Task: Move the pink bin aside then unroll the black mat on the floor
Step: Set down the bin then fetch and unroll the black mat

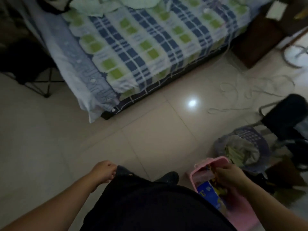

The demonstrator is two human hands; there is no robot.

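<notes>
Seemingly rectangular, smooth plastic pink bin (233,209)

Small pink plastic bin (236,202) sits on the tile floor, low right. It's open-topped, stuffed with a blue pack and yellowish bits.

A wide stretch of bare tiled floor (146,130) is seen in the middle of the frame, open from the left edge to right of the centre. The top of the frame is filled by a bed (141,47), with its corner pushed out at centre left. A dark folding stand (33,70) is seen at upper left. At right, the way is blocked by loose white cord (241,90), a purple basket (250,144) and a black chair (286,114). At lower right, room is taken by a pink bin (233,197).
</notes>
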